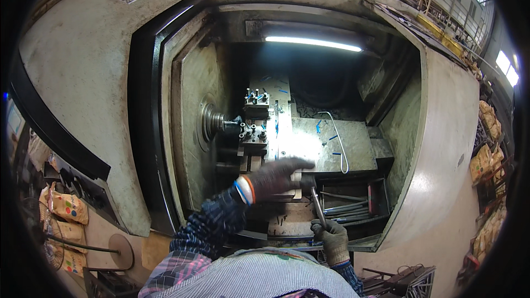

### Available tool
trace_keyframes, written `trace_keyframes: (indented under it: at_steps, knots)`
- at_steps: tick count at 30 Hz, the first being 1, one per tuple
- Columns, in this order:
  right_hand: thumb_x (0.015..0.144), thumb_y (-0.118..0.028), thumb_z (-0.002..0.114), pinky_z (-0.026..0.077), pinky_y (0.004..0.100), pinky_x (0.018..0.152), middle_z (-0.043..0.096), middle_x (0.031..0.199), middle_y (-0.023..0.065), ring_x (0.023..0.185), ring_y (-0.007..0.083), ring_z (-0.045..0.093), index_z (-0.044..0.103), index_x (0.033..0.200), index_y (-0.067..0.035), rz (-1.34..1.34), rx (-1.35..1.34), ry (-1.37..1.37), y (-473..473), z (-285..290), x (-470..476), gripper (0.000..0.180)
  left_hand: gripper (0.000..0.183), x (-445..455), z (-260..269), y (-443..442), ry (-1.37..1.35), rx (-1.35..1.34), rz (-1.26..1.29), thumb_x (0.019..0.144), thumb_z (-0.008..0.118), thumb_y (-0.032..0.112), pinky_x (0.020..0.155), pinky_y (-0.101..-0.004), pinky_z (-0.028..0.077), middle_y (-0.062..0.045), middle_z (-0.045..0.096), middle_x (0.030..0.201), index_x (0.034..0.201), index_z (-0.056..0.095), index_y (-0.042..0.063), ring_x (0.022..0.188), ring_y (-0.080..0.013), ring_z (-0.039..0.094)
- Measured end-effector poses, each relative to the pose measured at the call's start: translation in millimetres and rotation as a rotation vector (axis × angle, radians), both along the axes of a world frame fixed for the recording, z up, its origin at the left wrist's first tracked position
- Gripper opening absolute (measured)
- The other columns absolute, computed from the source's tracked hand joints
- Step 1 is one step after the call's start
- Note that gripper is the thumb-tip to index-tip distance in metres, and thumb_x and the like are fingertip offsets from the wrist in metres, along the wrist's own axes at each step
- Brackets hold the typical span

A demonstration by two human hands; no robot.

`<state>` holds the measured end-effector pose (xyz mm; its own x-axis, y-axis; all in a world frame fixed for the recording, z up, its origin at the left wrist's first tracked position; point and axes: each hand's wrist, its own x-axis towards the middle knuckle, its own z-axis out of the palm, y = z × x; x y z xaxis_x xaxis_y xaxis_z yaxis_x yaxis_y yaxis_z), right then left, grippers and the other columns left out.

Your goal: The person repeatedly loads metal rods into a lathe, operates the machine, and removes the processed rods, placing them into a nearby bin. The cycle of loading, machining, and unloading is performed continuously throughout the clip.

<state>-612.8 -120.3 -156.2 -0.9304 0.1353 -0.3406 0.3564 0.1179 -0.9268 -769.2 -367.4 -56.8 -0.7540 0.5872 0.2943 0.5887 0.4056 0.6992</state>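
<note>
My right hand (332,238), in a grey knit work glove, is closed around a metal rod (318,207) that slants up from it. My left hand (279,178), in a dark glove, reaches across the lathe with fingers stretched near the rod's upper end; it is blurred, and whether it touches the rod is unclear. Beyond it are two bolted tool holders (253,134) on the slide. To their left, the spindle chuck (215,123) projects from the wall, with a small shiny piece at its front.
A bent white wire hook (339,140) and blue shavings lie on the metal plate (360,132). Below it, a tray (388,198) holds several metal rods (348,209). The machine's door frame (414,165) stands at right. A lamp (313,44) glows inside.
</note>
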Motion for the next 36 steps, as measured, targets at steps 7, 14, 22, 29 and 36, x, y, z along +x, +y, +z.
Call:
trace_keyframes:
  at_steps: [7,14,22,29,36]
  knots:
    - [0.088,-0.004,0.077,0.052,0.0227,0.069,0.072,0.084,0.0001,0.074,0.0073,0.063,0.078,0.107,0.001,-0.089,-0.140,0.044,21,2,13,0.020,0.059,-167,35,-73,0.147,-0.663,0.650,0.091,0.069,0.051,0.089,-0.0551,0.056,-0.022,0.068,0.127,0.131,0.067,0.008,0.103,-0.0364,0.070]
    - [0.089,-0.005,0.078,0.054,0.0243,0.071,0.073,0.087,0.0007,0.075,0.0080,0.064,0.078,0.108,0.002,-0.097,-0.164,0.001,38,-17,23,0.020,0.072,-203,-104,-171,0.011,-1.323,1.097,0.110,0.021,0.047,0.126,-0.0634,-0.009,-0.020,0.013,0.174,0.165,0.023,0.000,0.161,-0.0431,0.002]
    - [0.088,-0.005,0.078,0.051,0.0233,0.068,0.070,0.082,-0.0023,0.073,0.0067,0.061,0.078,0.108,0.001,-0.155,-0.170,-0.008,52,-10,38,0.021,0.041,-262,-149,-192,-0.028,-1.612,0.628,0.095,0.059,0.027,0.099,-0.0663,0.051,-0.023,0.071,0.131,0.126,0.075,0.005,0.121,-0.0478,0.066]
    - [0.090,-0.011,0.080,0.051,0.0245,0.067,0.071,0.081,0.0020,0.073,0.0082,0.063,0.076,0.105,0.003,-0.092,-0.112,0.024,65,-46,55,0.021,0.037,-316,-140,-166,-0.123,-1.535,-0.001,0.089,0.066,0.030,0.090,-0.0458,0.058,-0.017,0.076,0.120,0.116,0.078,0.007,0.107,-0.0324,0.074]
    - [0.087,-0.019,0.080,0.051,0.0259,0.069,0.072,0.084,-0.0009,0.075,0.0077,0.061,0.078,0.108,-0.001,-0.142,-0.010,-0.099,54,-5,33,0.027,0.029,-221,-20,30,0.073,-0.988,0.317,0.098,0.056,0.028,0.088,-0.0475,0.057,-0.020,0.074,0.113,0.115,0.071,0.011,0.107,-0.0381,0.072]
